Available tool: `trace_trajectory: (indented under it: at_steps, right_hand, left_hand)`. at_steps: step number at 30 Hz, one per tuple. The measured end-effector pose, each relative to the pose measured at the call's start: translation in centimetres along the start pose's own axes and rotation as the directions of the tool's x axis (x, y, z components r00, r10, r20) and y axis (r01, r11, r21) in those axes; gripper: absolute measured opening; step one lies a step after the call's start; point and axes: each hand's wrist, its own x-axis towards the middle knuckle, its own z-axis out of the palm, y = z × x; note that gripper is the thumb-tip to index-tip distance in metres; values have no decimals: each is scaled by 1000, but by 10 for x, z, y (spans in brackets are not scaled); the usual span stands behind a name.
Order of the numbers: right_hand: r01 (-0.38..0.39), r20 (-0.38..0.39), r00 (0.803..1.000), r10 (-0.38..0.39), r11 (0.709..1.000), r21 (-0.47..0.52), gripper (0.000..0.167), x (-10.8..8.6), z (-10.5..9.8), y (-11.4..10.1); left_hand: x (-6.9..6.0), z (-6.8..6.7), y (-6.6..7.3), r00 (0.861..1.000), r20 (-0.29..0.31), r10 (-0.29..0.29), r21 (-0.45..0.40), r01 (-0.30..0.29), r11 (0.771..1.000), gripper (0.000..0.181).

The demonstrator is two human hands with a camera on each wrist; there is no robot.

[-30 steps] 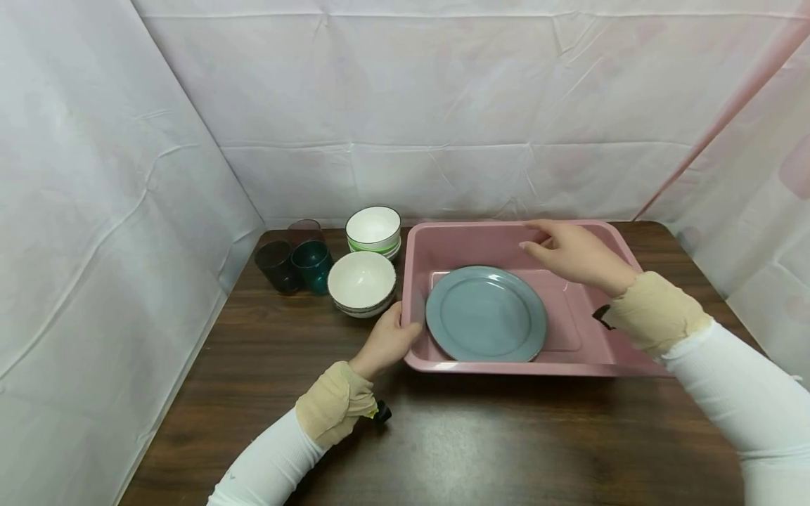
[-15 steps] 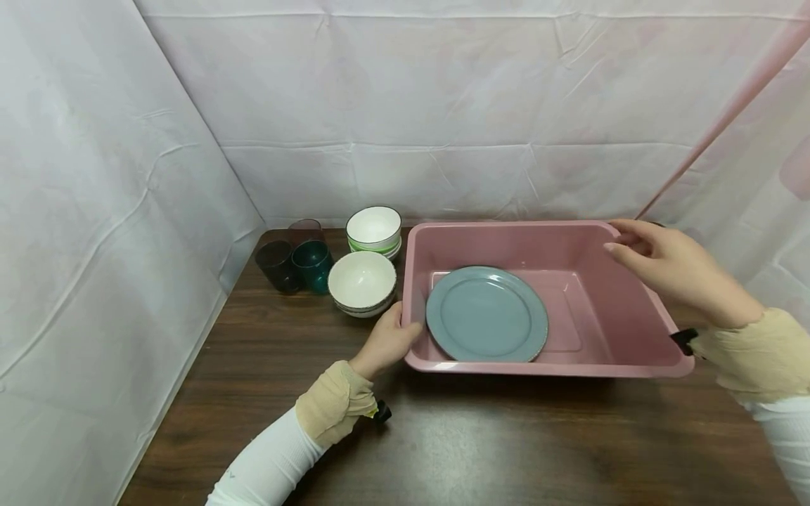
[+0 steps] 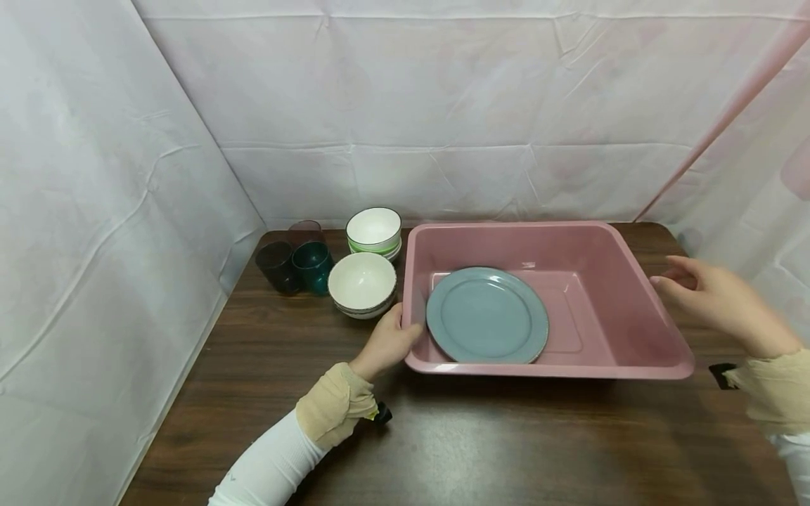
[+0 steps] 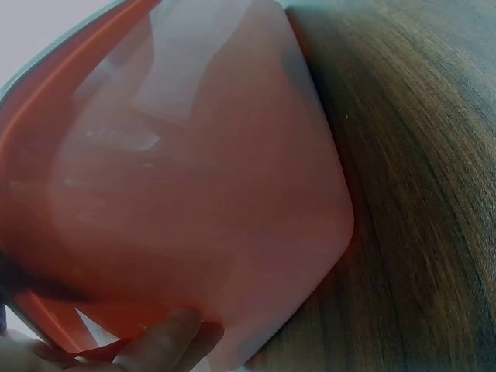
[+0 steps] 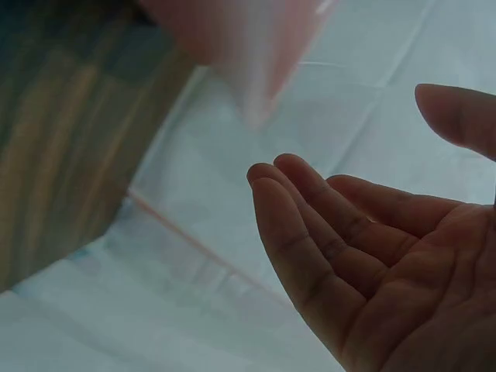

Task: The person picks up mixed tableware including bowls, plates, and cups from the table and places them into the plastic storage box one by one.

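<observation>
A pink tub [image 3: 550, 369] stands on the table, with a blue-grey plate [image 3: 487, 316] lying inside at its left. My left hand [image 3: 387, 343] grips the tub's left wall near the front corner, thumb over the rim; in the left wrist view its fingers [image 4: 167, 341] lie against the tub's outer side [image 4: 225, 201]. Just beyond the tub's right rim is my right hand [image 3: 728, 302], holding nothing. The right wrist view shows that hand [image 5: 387, 271] with fingers slightly bent and thumb apart, near a blurred corner of the tub [image 5: 248, 54].
Left of the tub are two stacks of bowls, a cream one [image 3: 362, 281] in front and a white one [image 3: 373, 228] behind. Beside them stand a teal cup [image 3: 312, 267], a dark cup [image 3: 277, 267] and a purplish cup [image 3: 306, 230]. Pale sheets hang around the wooden table [image 3: 443, 436].
My right hand has moved rightward from above the tub's inside, past the right rim, and nearer the front. My left hand keeps its hold on the tub.
</observation>
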Motion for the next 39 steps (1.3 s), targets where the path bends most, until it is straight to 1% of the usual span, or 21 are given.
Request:
trace_trajectory:
  at_steps: [5, 7, 11, 15, 19, 22, 29, 33, 37, 39]
  right_hand:
    - [-53, 78, 996, 50, 998, 30, 73, -1, 17, 25]
    - [-62, 105, 993, 56, 997, 51, 73, 0, 25, 32]
    - [-76, 138, 989, 59, 990, 116, 67, 0, 40, 37]
    - [-65, 128, 991, 40, 979, 192, 55, -1, 50, 36]
    - [-62, 111, 993, 37, 970, 233, 51, -2, 55, 35]
    - [-69, 97, 994, 48, 969, 236, 52, -3, 57, 35]
    - [-60, 43, 998, 51, 968, 242, 54, -6, 62, 36]
    - [-66, 43, 997, 57, 967, 246, 53, -6, 63, 35]
    - [-82, 54, 996, 70, 964, 255, 55, -6, 64, 34]
    - [-87, 60, 995, 74, 961, 262, 56, -6, 64, 34]
  left_hand:
    - [0, 0, 0, 1000, 13, -9, -8, 9, 1000, 44]
    - [1, 0, 0, 1000, 15, -13, -9, 13, 1000, 44]
    - [1, -1, 0, 1000, 7, -16, 7, 16, 1000, 43]
    - [1, -2, -1, 1000, 4, -14, 28, 14, 1000, 42]
    - [0, -2, -1, 1000, 6, -16, 34, 16, 999, 43]
    - [0, -3, -1, 1000, 14, -23, 12, 23, 1000, 43]
    - [-1, -7, -5, 999, 35, -37, -100, 41, 994, 45]
    - [1, -15, 1, 999, 33, -32, -145, 36, 989, 50]
    - [3, -29, 11, 999, -6, -44, -171, 42, 984, 54]
    - [4, -37, 16, 999, -28, -33, -171, 27, 985, 53]
